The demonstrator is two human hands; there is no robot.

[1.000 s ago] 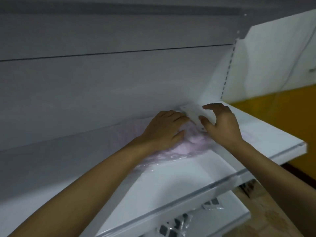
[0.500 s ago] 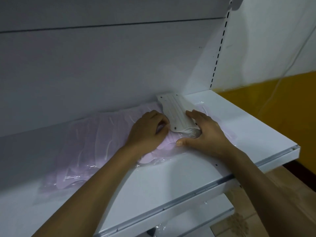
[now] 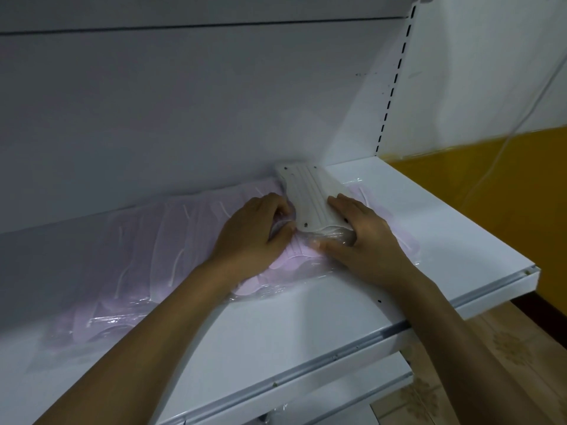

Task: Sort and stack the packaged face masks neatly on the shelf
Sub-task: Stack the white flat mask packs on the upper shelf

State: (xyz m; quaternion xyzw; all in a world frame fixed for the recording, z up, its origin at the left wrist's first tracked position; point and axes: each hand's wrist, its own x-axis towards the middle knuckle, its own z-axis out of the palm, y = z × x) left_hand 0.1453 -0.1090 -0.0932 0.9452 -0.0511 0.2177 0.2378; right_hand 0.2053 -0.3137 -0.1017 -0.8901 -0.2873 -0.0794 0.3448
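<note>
White mask pack [image 3: 310, 194] sat atop pink packs [image 3: 184, 240] on the shelf [image 3: 460, 240], left hand [image 3: 251, 231] and right hand [image 3: 362, 237] pinching its near end; straightening the pink packs seemingly remained.

Grey back panel [image 3: 184, 102] runs full width, one horizontal seam near its top; slotted upright [image 3: 395, 72] stands at its right edge. Wall to the right: white upper part [image 3: 475, 56], yellow lower band [image 3: 491, 191], thin pale cord [image 3: 540, 95] slanting down across both. Floral-patterned floor tile [image 3: 506, 348] at lower right.
</note>
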